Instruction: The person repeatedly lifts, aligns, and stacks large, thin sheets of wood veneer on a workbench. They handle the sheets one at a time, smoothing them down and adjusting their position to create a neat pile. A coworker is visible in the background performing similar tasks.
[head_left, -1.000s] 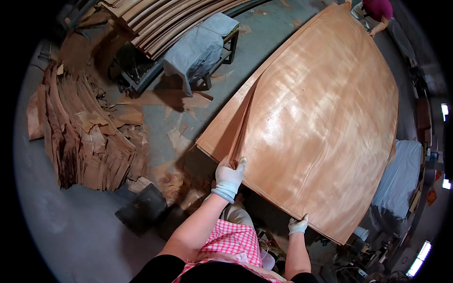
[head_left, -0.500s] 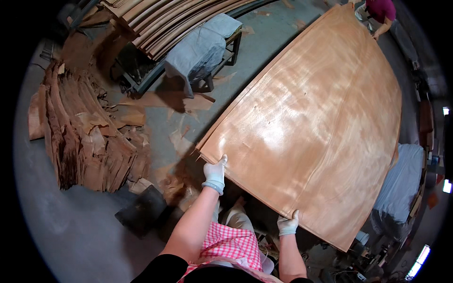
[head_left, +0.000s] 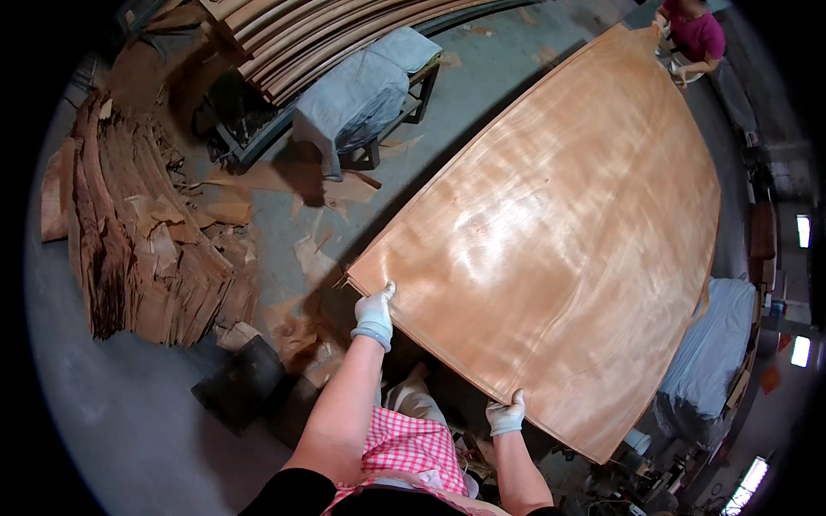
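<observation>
A large, thin wood veneer sheet [head_left: 551, 206], light brown and glossy, spans the middle and right of the view, with more layers showing along its left edge. My left hand [head_left: 374, 314], in a white glove, grips its near edge close to the left corner, thumb on top and fingers hidden underneath. Farther right along that edge, my right hand [head_left: 506, 413], gloved too, clasps the sheet the same way. At the far end a co-worker [head_left: 695, 36] in a magenta top has both hands at the sheet's far edge.
Ragged veneer sheets form a tall stack [head_left: 155, 249] at left. Long curved boards [head_left: 318, 43] lie on a metal frame behind a cloth-draped stand [head_left: 353, 99]. Scraps [head_left: 318, 262] litter the floor. A grey-covered pile [head_left: 710, 344] stands at right, a dark block [head_left: 238, 384] at lower left.
The sheet and both my hands sit slightly farther left in the picture, as does most of the background. More of the co-worker shows at the far end. My grip looks the same.
</observation>
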Action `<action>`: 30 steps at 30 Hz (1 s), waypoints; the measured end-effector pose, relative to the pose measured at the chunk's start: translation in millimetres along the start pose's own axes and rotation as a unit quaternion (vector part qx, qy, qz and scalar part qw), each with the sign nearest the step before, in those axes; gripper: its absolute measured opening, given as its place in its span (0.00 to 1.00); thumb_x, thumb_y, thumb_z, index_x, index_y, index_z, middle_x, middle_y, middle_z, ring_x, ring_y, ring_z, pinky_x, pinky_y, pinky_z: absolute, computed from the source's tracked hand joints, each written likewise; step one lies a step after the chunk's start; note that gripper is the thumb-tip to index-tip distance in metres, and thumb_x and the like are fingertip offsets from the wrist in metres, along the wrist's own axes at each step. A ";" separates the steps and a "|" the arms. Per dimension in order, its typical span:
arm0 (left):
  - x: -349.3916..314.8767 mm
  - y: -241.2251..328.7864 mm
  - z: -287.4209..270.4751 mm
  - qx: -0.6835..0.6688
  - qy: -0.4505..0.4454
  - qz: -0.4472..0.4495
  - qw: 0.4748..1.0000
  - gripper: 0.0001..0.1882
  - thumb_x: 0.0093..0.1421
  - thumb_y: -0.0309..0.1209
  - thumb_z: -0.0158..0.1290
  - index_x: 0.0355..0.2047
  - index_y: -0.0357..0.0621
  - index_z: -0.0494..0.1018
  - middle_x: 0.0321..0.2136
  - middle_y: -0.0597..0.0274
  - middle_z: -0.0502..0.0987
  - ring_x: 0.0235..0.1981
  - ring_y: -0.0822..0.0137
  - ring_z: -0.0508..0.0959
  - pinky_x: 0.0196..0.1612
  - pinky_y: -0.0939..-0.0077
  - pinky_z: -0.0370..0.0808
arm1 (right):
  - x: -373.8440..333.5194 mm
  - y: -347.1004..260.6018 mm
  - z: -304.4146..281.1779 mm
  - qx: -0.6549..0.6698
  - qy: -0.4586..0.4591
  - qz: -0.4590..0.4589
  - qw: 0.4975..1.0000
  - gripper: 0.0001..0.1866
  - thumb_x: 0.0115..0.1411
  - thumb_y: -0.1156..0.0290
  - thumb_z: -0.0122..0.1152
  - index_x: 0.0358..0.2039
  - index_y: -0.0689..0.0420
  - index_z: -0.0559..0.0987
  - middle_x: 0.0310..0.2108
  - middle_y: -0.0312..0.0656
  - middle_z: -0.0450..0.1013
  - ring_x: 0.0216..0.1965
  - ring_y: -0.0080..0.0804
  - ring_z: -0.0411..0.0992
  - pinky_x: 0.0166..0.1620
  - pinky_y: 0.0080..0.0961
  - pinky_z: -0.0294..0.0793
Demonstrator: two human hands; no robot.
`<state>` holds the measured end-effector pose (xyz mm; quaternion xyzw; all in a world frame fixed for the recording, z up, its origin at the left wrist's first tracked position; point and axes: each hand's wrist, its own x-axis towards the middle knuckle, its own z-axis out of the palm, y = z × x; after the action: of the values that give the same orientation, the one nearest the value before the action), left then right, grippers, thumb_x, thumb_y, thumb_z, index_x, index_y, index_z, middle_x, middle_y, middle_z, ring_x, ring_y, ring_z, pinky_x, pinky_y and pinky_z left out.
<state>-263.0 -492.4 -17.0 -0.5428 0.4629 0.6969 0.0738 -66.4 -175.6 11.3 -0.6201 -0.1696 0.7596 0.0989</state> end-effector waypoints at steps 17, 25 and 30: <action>25.4 -9.4 -8.9 -0.062 -0.057 -0.032 0.996 0.27 0.58 0.39 0.60 0.52 0.35 0.69 0.46 0.52 0.75 0.46 0.58 0.75 0.50 0.63 0.73 | 0.9 13.5 5.8 0.010 -0.011 0.011 1.000 0.21 0.67 0.53 0.47 0.52 0.54 0.71 0.49 0.39 0.73 0.50 0.38 0.72 0.57 0.39 0.71; 35.0 -14.4 -12.6 0.005 -0.016 -0.006 1.000 0.27 0.57 0.38 0.62 0.52 0.36 0.70 0.44 0.55 0.77 0.43 0.58 0.76 0.48 0.64 0.73 | -6.2 14.9 8.6 -0.002 -0.034 0.025 0.999 0.23 0.66 0.49 0.48 0.50 0.55 0.72 0.47 0.39 0.74 0.49 0.37 0.73 0.54 0.39 0.73; -11.7 -0.3 -2.9 0.049 0.031 0.164 0.985 0.25 0.55 0.40 0.64 0.43 0.31 0.72 0.41 0.53 0.78 0.38 0.64 0.76 0.45 0.69 0.73 | -18.1 22.2 -10.2 -0.087 -0.346 0.342 0.869 0.28 0.63 0.44 0.51 0.45 0.59 0.74 0.44 0.42 0.75 0.45 0.39 0.74 0.49 0.40 0.75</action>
<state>-256.1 -489.6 -7.5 -0.4765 0.5814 0.6589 -0.0288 -51.2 -201.3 17.6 -0.3423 -0.0357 0.8940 -0.2869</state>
